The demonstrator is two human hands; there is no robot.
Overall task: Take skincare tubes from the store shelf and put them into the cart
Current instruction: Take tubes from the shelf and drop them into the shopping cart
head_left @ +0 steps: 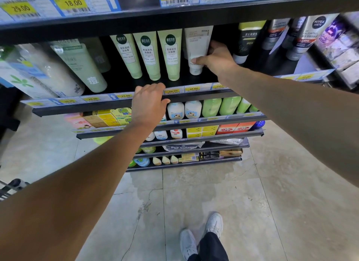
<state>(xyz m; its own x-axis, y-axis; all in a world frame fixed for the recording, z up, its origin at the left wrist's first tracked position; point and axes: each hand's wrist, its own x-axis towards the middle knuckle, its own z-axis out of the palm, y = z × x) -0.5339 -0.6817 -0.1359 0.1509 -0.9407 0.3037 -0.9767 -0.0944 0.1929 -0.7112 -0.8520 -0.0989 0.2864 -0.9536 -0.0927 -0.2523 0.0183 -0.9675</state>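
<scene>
A white skincare tube [196, 47] stands cap-down on the black shelf [194, 80], to the right of three pale green tubes [149, 56]. My right hand [215, 58] is wrapped around the white tube's lower right side, thumb across its front. My left hand [149, 103] rests on the shelf's front edge over the price strip, fingers curled over the rail, holding no product. Part of a cart [11, 187] shows at the far left edge.
Larger green and clear tubes [77, 66] stand left of the pale green ones; dark men's cleanser tubes [246, 41] stand to the right. Lower shelves hold bottles and boxes. An upper shelf edge with price tags overhangs the tubes. My feet stand on the tiled floor.
</scene>
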